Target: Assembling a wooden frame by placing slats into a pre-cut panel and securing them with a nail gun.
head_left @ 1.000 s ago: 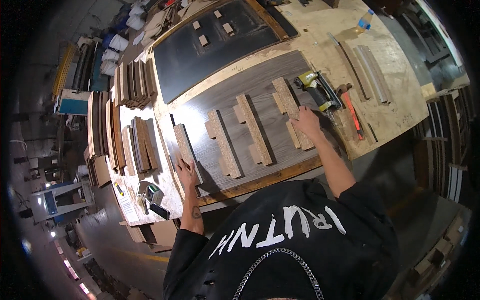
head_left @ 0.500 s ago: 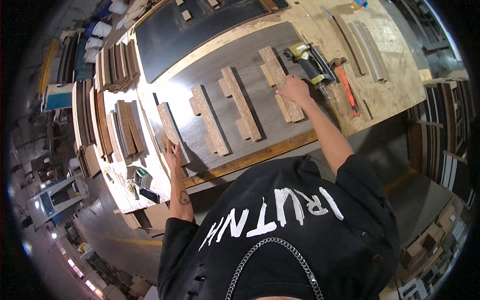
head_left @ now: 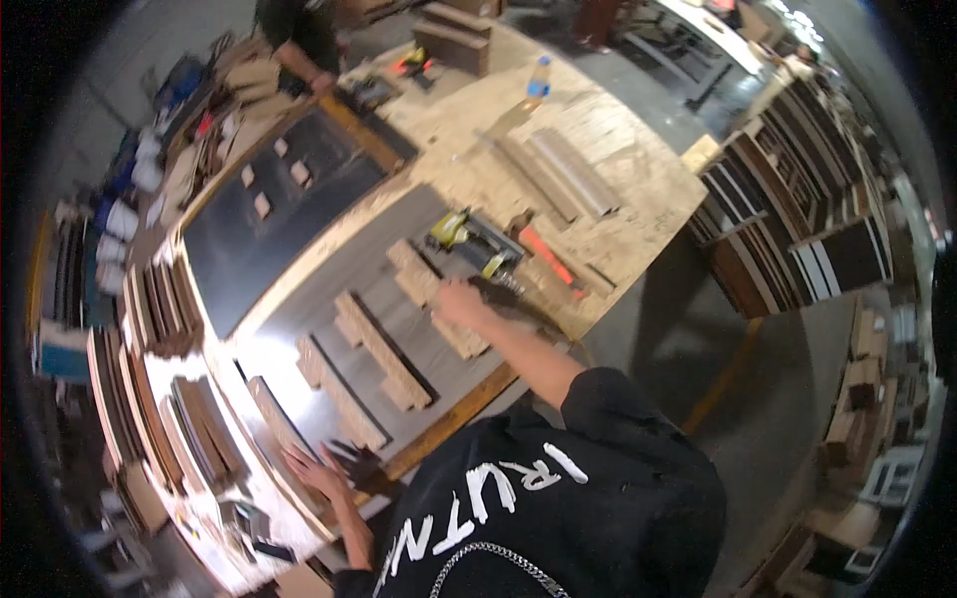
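Observation:
Several chipboard strips with small blocks along their sides lie across a grey wood-grain panel (head_left: pixel 334 267). My right hand (head_left: pixel 463 303) is closed over the rightmost chipboard strip (head_left: pixel 413 263), thumb on its near-left side. Two more, a middle strip (head_left: pixel 385 361) and its left neighbour (head_left: pixel 342 397), lie untouched. My left hand (head_left: pixel 317 474) rests with fingers spread at the near end of the leftmost strip (head_left: pixel 274 410). Beyond my right hand lies a green and black nail gun (head_left: pixel 451 233). To its right is a hammer (head_left: pixel 551 258) with an orange handle.
A dark panel (head_left: pixel 234 254) with small blocks lies at the far left; another person's hand (head_left: pixel 322 82) is at its far end. Stacked boards (head_left: pixel 194 429) stand on the left. Loose strips (head_left: pixel 571 171) and a bottle (head_left: pixel 538 80) are on the far right of the table (head_left: pixel 638 179).
My view has swung to the right, so the table appears rotated and further left. Another person and a bottle now show at the far end. Both hands stay at the same two strips.

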The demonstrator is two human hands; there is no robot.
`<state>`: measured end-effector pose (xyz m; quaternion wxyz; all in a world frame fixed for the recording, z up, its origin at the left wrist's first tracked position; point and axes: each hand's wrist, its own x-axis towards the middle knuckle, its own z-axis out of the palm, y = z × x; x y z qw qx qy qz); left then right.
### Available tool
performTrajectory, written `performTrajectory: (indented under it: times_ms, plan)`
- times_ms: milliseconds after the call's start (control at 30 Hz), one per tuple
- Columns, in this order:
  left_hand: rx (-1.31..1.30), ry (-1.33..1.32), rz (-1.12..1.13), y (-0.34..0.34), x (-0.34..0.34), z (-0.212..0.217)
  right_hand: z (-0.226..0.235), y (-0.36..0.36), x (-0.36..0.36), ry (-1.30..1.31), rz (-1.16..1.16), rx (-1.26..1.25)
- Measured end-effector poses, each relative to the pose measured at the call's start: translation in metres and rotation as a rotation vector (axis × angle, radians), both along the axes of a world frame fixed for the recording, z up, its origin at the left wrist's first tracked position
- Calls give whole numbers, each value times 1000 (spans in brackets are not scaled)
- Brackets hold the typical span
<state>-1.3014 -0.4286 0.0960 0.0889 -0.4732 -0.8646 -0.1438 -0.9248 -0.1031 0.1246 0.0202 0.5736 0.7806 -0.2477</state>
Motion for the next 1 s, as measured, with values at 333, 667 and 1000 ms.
performTrajectory:
  times_ms: [333, 667, 1000]
  plan:
    - [-211, -221, -627, 12, 83, 16, -6, -147, -49, 515, 387, -5]
    - [9, -298, -640, 12, 69, 4, -35, -165, -57, 573, 263, -146]
    - [20, -359, -760, 5, 36, -8, 11, -212, -110, 149, 11, 168]
